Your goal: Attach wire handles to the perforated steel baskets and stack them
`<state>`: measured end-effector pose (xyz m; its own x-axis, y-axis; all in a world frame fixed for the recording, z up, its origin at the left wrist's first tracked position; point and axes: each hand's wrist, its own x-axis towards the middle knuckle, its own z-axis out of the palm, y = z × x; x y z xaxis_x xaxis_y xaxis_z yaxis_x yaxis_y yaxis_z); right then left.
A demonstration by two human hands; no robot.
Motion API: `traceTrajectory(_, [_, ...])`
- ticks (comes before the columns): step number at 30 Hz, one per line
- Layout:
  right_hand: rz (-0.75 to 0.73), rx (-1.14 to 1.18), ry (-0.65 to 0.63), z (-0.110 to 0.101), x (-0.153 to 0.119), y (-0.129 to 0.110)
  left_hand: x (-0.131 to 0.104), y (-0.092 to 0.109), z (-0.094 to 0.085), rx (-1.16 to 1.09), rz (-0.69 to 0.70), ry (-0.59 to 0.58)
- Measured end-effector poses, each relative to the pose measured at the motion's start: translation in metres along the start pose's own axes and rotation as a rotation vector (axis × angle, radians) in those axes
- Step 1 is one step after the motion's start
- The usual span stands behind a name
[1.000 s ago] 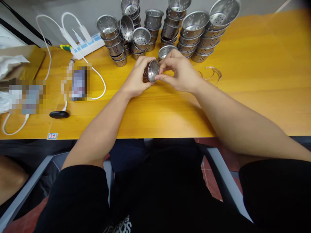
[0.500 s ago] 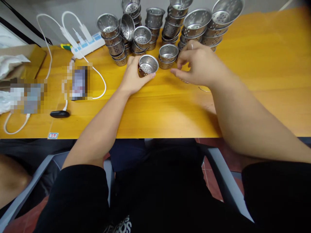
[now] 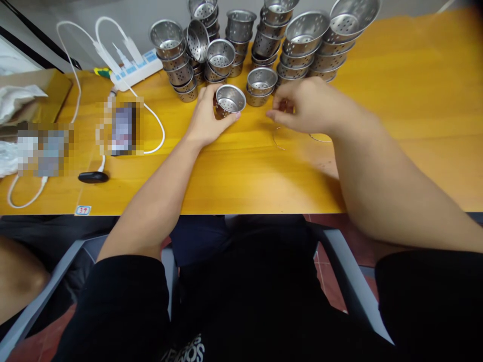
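My left hand is wrapped around a small perforated metal cup, thumb along its near side. The cup stands upright with its mouth up, at the front of the stacks. My right hand hovers above the table with its fingers curled and the thumb apart from them. Nothing shows in its grip. Thin curved wires lie on the table just below it. Just left of its fingertips is a short stack of two perforated cups, which neither hand appears to hold.
Tall stacks of perforated metal cups line the back of the yellow table by the wall. On the left are a white power strip with cables, a blurred phone, a black oval object and a cardboard box.
My right hand has shifted slightly right, uncovering more of the thin wire on the table. My left hand and its cup have hardly moved.
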<state>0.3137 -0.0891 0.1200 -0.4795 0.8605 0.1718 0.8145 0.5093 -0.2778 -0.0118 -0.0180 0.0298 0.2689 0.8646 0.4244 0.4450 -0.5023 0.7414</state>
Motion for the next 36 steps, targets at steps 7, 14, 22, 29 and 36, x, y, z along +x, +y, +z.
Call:
traceTrajectory(7, [-0.034, 0.17, -0.383, 0.012, 0.004, -0.009, 0.001, -0.006, 0.002, -0.004, 0.021, 0.002])
traceTrajectory(14, [0.104, -0.073, -0.316, 0.002, 0.005, 0.003, 0.006, -0.023, 0.005, -0.028, 0.032, 0.021])
traceTrajectory(22, [0.092, 0.061, 0.026, 0.018, 0.002, -0.023, 0.009, -0.025, 0.009, -0.13, -0.03, 0.029])
traceTrajectory(29, [0.046, 0.124, 0.032, 0.038, 0.013, -0.011, 0.014, -0.023, 0.015, -0.163, -0.079, 0.116])
traceTrajectory(36, [-0.084, 0.137, -0.015, 0.036, 0.01, -0.023, 0.011, 0.003, 0.011, -0.203, -0.082, 0.148])
